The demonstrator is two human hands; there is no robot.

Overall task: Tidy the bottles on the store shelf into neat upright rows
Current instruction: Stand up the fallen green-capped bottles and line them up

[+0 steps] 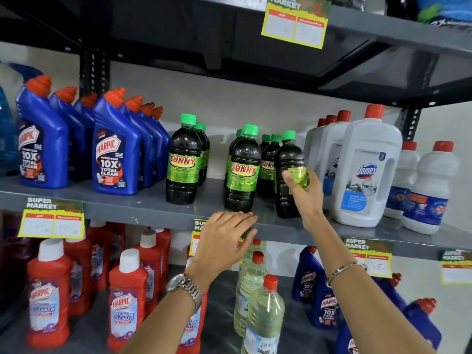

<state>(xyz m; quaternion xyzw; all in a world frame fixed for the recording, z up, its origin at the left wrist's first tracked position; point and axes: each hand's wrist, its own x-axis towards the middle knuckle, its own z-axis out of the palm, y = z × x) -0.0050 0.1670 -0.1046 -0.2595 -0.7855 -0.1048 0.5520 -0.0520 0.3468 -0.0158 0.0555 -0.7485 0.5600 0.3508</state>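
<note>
My right hand [305,192] fingers wrap the dark bottle [287,175] standing near the shelf [153,208] edge, left hand [226,241] spread empty below; twisting carelessly could topple its neighbours [242,169].

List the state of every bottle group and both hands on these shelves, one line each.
Right hand: wrapped around the rightmost Sunny bottle, label turned sideways.
Left hand: open, resting on the shelf edge.
Other Sunny bottles: upright, rows unevenly spaced.
Blue Harpic bottles: upright, in rows.
Domex bottle: upright.
Red Harpic bottles: upright, lower shelf.
Clear bottles: upright, lower shelf.
</note>
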